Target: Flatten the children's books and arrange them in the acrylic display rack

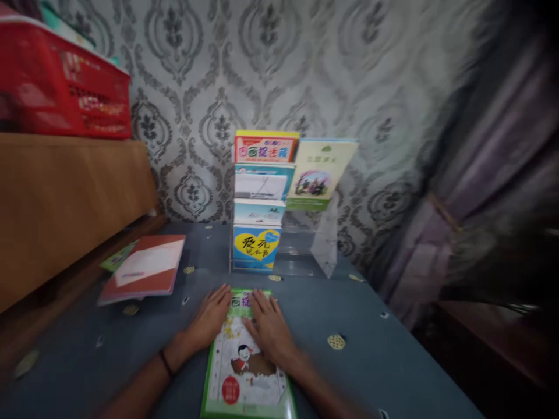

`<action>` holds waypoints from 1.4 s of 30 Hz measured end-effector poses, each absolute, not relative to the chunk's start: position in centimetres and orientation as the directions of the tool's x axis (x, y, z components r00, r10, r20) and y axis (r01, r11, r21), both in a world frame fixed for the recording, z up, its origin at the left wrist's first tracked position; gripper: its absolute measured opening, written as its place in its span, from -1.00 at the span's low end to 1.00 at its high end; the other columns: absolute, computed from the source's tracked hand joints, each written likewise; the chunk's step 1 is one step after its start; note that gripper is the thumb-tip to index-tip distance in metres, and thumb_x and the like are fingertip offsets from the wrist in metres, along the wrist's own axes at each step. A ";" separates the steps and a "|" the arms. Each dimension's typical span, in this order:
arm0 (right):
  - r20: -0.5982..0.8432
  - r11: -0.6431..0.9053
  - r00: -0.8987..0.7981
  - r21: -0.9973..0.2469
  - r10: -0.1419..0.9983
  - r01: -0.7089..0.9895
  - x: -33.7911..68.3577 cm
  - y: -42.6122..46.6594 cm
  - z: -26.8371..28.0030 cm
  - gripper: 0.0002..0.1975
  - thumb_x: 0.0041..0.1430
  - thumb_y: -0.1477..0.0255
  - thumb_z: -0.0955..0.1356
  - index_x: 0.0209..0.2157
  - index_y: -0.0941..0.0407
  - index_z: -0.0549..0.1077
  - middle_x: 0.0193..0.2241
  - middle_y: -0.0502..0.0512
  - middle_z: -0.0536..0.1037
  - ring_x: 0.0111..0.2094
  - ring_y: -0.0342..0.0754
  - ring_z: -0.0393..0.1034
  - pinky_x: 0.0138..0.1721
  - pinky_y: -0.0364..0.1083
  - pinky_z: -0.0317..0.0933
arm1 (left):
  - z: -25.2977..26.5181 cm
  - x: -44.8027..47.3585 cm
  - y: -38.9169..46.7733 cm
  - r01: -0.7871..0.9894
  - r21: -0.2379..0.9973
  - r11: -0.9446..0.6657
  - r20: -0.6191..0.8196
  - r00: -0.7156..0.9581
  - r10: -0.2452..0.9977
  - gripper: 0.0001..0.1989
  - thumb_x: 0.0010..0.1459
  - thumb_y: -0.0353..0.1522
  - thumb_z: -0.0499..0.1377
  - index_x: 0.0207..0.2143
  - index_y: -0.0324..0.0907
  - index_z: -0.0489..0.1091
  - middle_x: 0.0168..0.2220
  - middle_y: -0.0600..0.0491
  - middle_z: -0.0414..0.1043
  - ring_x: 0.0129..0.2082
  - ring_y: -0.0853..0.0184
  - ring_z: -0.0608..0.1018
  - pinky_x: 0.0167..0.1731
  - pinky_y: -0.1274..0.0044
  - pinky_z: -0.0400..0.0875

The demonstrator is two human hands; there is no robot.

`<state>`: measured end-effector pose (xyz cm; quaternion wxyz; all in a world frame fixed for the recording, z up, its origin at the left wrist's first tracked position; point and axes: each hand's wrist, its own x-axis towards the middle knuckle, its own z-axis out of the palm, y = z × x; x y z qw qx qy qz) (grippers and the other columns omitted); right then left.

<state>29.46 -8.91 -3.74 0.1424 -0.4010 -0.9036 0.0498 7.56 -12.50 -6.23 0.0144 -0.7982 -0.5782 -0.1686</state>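
Note:
A green-edged picture book (248,384) lies flat on the table in front of me, its cover showing a cartoon child. On the book's upper left edge rests my left hand (213,314), fingers stretched out; a dark band circles that wrist. My right hand (271,329) lies flat over the upper right of the cover, fingers spread, hiding part of the title. Just beyond both hands stands a clear tiered book rack (325,250). In its left column sit several books, with a blue book (255,249) lowest. A pale green book (321,169) leans at the top right.
A red-brown book (146,267) lies on a green one (117,256) at the table's left. Behind them is a wooden cabinet (70,203) carrying a red plastic basket (65,87). A tied curtain (432,233) hangs beyond the right edge of the blue-grey tabletop (367,355).

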 end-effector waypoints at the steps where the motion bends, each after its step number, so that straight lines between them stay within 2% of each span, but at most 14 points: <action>1: 0.224 0.684 -0.648 -0.192 0.728 0.704 29.4 -8.7 -4.0 -0.43 0.42 0.22 0.19 0.32 0.24 0.27 0.33 0.39 0.27 0.38 0.20 0.09 0.33 0.31 0.02 | -5.7 7.8 -12.7 0.929 0.183 -0.322 0.267 0.268 0.926 -0.53 0.30 -0.52 -0.04 0.24 -0.24 0.29 0.31 -0.21 0.29 0.34 0.14 0.31 0.27 0.18 0.30; 5: 0.248 0.719 -0.676 -0.176 0.694 0.673 29.4 -8.2 -4.9 -0.41 0.43 0.19 0.15 0.34 0.21 0.24 0.34 0.38 0.25 0.38 0.19 0.09 0.32 0.32 0.01 | -4.0 8.6 -13.6 0.946 0.160 -0.281 0.245 0.238 0.940 -0.53 0.28 -0.57 -0.02 0.21 -0.26 0.29 0.31 -0.25 0.27 0.35 0.11 0.29 0.28 0.17 0.27; 8: 0.233 0.727 -0.690 -0.166 0.685 0.666 29.5 -8.1 -5.3 -0.39 0.44 0.15 0.12 0.34 0.21 0.25 0.34 0.37 0.24 0.39 0.19 0.07 0.33 0.29 0.00 | -2.7 8.8 -14.4 0.951 0.110 -0.289 0.227 0.259 0.939 -0.61 0.27 -0.57 0.02 0.11 -0.24 0.36 0.19 -0.23 0.42 0.21 0.10 0.46 0.18 0.24 0.39; 11: 0.246 0.720 -0.679 -0.166 0.692 0.674 29.6 -8.0 -5.6 -0.39 0.44 0.15 0.11 0.34 0.20 0.24 0.34 0.35 0.25 0.39 0.18 0.07 0.33 0.30 0.00 | -1.2 7.6 -15.4 0.951 0.078 -0.298 0.322 0.259 0.911 -0.69 0.33 -0.50 0.02 0.06 -0.17 0.39 0.08 -0.16 0.51 0.11 0.15 0.54 0.12 0.29 0.44; 14: 0.269 0.724 -0.674 -0.179 0.688 0.667 29.6 -7.8 -6.0 -0.40 0.43 0.15 0.11 0.35 0.17 0.23 0.34 0.34 0.26 0.38 0.18 0.08 0.33 0.30 -0.01 | 0.4 4.3 -16.8 0.982 0.028 -0.188 0.512 0.148 0.846 -0.66 0.39 -0.42 -0.01 0.14 -0.15 0.36 0.18 -0.18 0.44 0.25 0.12 0.41 0.26 0.17 0.27; 17: 0.276 0.735 -0.683 -0.188 0.676 0.651 29.6 -7.8 -6.1 -0.41 0.43 0.16 0.11 0.34 0.17 0.25 0.34 0.33 0.26 0.39 0.17 0.07 0.34 0.29 -0.03 | 1.5 -0.4 -18.5 0.998 -0.011 0.064 0.592 -0.045 0.805 -0.52 0.38 -0.20 0.05 0.27 -0.20 0.24 0.34 -0.28 0.21 0.38 -0.06 0.20 0.31 -0.04 0.04; 20: 0.265 0.731 -0.683 -0.189 0.681 0.655 29.6 -7.8 -5.9 -0.39 0.43 0.15 0.10 0.33 0.20 0.26 0.33 0.35 0.27 0.38 0.18 0.08 0.34 0.29 -0.03 | 1.6 -4.3 -20.1 0.977 -0.067 0.200 0.514 -0.138 0.846 -0.28 0.29 -0.02 0.12 0.33 -0.27 0.13 0.36 -0.38 0.14 0.39 -0.20 0.13 0.26 -0.16 -0.02; 22: 0.254 0.726 -0.682 -0.186 0.686 0.662 29.6 -7.9 -5.7 -0.38 0.43 0.15 0.10 0.32 0.23 0.26 0.33 0.36 0.27 0.38 0.19 0.08 0.34 0.29 -0.03 | 1.2 -6.0 -20.8 0.972 -0.090 0.215 0.445 -0.154 0.882 -0.26 0.28 0.00 0.13 0.33 -0.28 0.14 0.33 -0.39 0.20 0.37 -0.22 0.18 0.24 -0.17 0.00; 24: 0.257 0.727 -0.682 -0.183 0.685 0.662 29.6 -7.9 -5.6 -0.38 0.43 0.15 0.10 0.32 0.22 0.27 0.33 0.35 0.28 0.38 0.18 0.08 0.34 0.28 -0.03 | 0.8 -6.9 -21.2 0.976 -0.088 0.201 0.410 -0.149 0.900 -0.34 0.31 -0.04 0.10 0.31 -0.25 0.18 0.31 -0.37 0.24 0.35 -0.17 0.24 0.24 -0.13 0.04; 28: 0.277 0.737 -0.685 -0.178 0.674 0.652 29.7 -7.9 -5.7 -0.40 0.43 0.16 0.10 0.34 0.17 0.25 0.32 0.32 0.29 0.38 0.16 0.09 0.34 0.27 -0.02 | 0.9 -7.7 -21.4 0.986 -0.046 0.160 0.399 -0.128 0.908 -0.49 0.37 -0.10 0.03 0.25 -0.16 0.28 0.28 -0.30 0.31 0.31 -0.05 0.33 0.23 -0.02 0.14; 31: 0.275 0.734 -0.683 -0.174 0.677 0.657 29.7 -7.9 -5.8 -0.40 0.43 0.15 0.10 0.33 0.18 0.25 0.33 0.33 0.29 0.38 0.17 0.09 0.34 0.27 -0.02 | 1.9 -8.3 -21.5 0.994 -0.015 0.107 0.378 -0.093 0.921 -0.50 0.37 -0.07 0.02 0.21 -0.13 0.34 0.25 -0.24 0.37 0.29 -0.01 0.36 0.24 0.05 0.16; 34: 0.263 0.725 -0.678 -0.172 0.686 0.667 29.5 -7.9 -5.6 -0.38 0.43 0.15 0.11 0.32 0.22 0.27 0.33 0.35 0.28 0.38 0.18 0.09 0.34 0.27 -0.02 | 3.5 -8.7 -21.5 0.996 0.076 0.048 0.354 -0.072 0.932 -0.48 0.36 0.00 -0.02 0.12 -0.11 0.43 0.16 -0.16 0.48 0.19 0.03 0.47 0.18 0.19 0.26; 38: 0.254 0.716 -0.671 -0.174 0.696 0.676 29.3 -7.9 -5.6 -0.38 0.42 0.15 0.11 0.30 0.25 0.30 0.33 0.35 0.28 0.38 0.19 0.10 0.34 0.27 -0.01 | 6.0 -9.4 -21.2 0.948 0.275 0.158 0.371 -0.256 0.893 -0.47 0.33 0.03 -0.06 -0.10 -0.11 0.54 -0.20 -0.04 0.63 -0.19 0.10 0.61 -0.16 0.41 0.43; 42: 0.271 0.719 -0.670 -0.170 0.691 0.673 29.3 -7.6 -6.1 -0.37 0.41 0.13 0.11 0.29 0.24 0.31 0.31 0.36 0.31 0.36 0.20 0.13 0.33 0.28 0.02 | 7.9 -11.0 -20.3 0.854 0.486 0.183 0.482 -0.437 0.759 -0.44 0.27 0.07 -0.04 -0.37 -0.19 0.47 -0.50 0.05 0.48 -0.43 0.22 0.51 -0.40 0.51 0.37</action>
